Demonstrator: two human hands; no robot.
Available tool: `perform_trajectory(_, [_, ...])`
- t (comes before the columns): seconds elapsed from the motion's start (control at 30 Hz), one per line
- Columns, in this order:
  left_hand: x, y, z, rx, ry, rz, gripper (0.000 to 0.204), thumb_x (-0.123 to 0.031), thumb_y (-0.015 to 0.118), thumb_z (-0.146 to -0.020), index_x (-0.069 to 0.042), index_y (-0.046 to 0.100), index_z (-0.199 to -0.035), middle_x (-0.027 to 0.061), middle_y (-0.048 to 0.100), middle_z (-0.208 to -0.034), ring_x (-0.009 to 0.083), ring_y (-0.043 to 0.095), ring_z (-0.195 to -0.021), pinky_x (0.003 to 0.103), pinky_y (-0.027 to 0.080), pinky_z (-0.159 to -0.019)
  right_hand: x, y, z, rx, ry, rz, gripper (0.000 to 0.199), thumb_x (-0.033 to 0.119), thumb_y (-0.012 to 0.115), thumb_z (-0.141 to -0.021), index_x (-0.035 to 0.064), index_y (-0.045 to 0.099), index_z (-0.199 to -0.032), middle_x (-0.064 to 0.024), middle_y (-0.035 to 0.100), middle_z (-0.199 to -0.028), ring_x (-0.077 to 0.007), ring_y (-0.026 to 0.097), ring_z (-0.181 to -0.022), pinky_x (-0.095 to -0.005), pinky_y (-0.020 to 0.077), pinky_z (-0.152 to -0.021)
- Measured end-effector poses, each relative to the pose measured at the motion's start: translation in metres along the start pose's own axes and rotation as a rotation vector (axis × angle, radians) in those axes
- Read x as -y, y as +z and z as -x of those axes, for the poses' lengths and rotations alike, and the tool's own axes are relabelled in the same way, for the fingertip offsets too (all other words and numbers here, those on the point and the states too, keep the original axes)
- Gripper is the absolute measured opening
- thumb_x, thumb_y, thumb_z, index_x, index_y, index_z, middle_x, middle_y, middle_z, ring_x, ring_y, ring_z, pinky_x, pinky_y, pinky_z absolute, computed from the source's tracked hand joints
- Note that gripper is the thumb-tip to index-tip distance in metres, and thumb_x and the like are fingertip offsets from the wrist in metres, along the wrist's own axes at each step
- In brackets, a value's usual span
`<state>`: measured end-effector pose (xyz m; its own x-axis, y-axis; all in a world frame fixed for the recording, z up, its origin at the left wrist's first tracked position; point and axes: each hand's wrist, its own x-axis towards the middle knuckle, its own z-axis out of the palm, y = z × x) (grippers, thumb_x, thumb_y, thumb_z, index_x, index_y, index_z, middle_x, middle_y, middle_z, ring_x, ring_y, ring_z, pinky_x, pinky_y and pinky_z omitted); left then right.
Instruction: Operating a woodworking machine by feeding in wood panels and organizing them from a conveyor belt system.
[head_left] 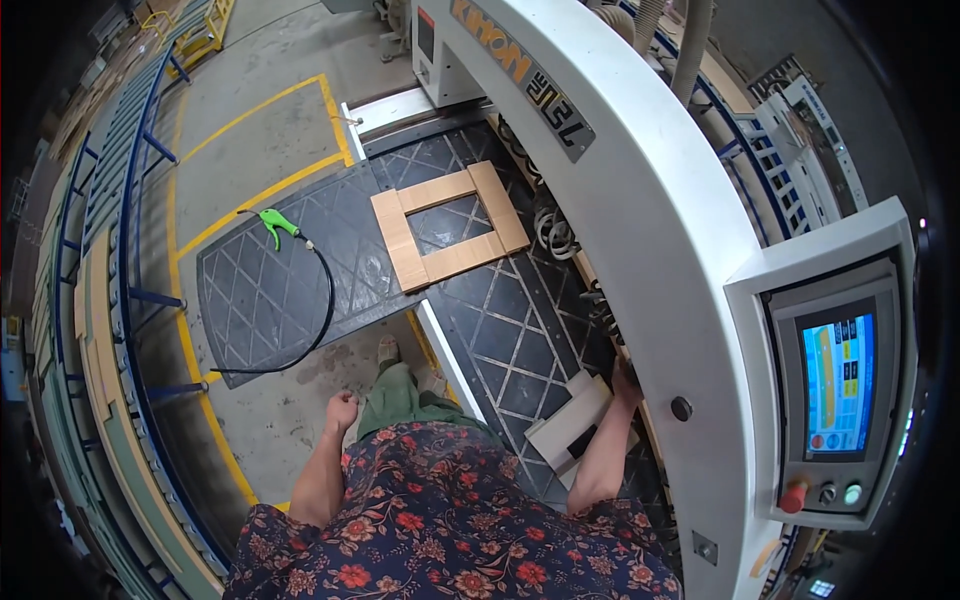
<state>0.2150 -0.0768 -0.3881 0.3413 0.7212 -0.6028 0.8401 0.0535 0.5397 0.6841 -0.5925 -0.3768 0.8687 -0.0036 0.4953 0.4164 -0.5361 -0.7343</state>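
Observation:
My left hand point(342, 411) hangs low beside my clothing with its fingers curled in, and nothing shows in it. My right hand point(627, 382) reaches to the lower edge of the large white machine point(655, 210), where its fingers are hidden from me. Under my right forearm lies a cream-white flat piece point(560, 425) with a dark patch. Farther ahead, a rectangular wooden frame point(402, 245) with an open middle lies flat on the dark, grid-marked table point(490, 345), apart from both hands.
A green air blow gun point(275, 225) with a black hose point(329, 305) lies on the table's left wing. At right stands a control panel with a lit screen point(838, 385) and a red knob point(793, 497). Roller conveyors point(120, 150) run along the left, beyond yellow floor lines point(255, 210).

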Motion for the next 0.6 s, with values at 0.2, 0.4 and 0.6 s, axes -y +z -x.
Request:
perform_trajectory(0.2, [0.004,0.01,0.01,-0.038,0.004,0.105,0.036,-0.022,0.063,-0.083,0.002,0.068,-0.11,0.019,0.071,-0.094,0.0267,0.069,-0.088,0.035,0.052,-0.082,0.078,0.017,0.009,0.086,0.543,-0.499,0.047,0.039,0.046,-0.1,0.0033,0.057,-0.128,-0.0146,0.061,-0.128,-0.0307,0.055,-0.122,-0.0442,0.041,-0.106])
perform_trajectory(0.4, [0.004,0.025,0.012,0.001,-0.022,0.1,0.037,-0.022,0.062,-0.082,0.002,0.067,-0.111,0.0193,0.071,-0.092,0.0264,0.069,-0.086,0.036,0.052,-0.081,0.181,0.048,-0.003,0.293,0.961,-0.41,0.037,0.033,0.049,-0.099,0.0018,0.062,-0.114,-0.0171,0.066,-0.114,-0.0273,0.065,-0.108,-0.0395,0.0516,-0.092])
perform_trajectory(0.6, [0.036,0.022,-0.004,-0.026,-0.057,0.161,0.039,-0.021,0.062,-0.082,0.002,0.066,-0.114,0.0198,0.071,-0.095,0.0279,0.068,-0.089,0.036,0.052,-0.083,0.186,0.114,-0.042,0.747,0.323,0.784,0.072,0.056,0.051,-0.092,0.0067,0.042,-0.143,-0.0239,0.039,-0.147,-0.0403,0.039,-0.133,-0.0493,0.0333,-0.106])
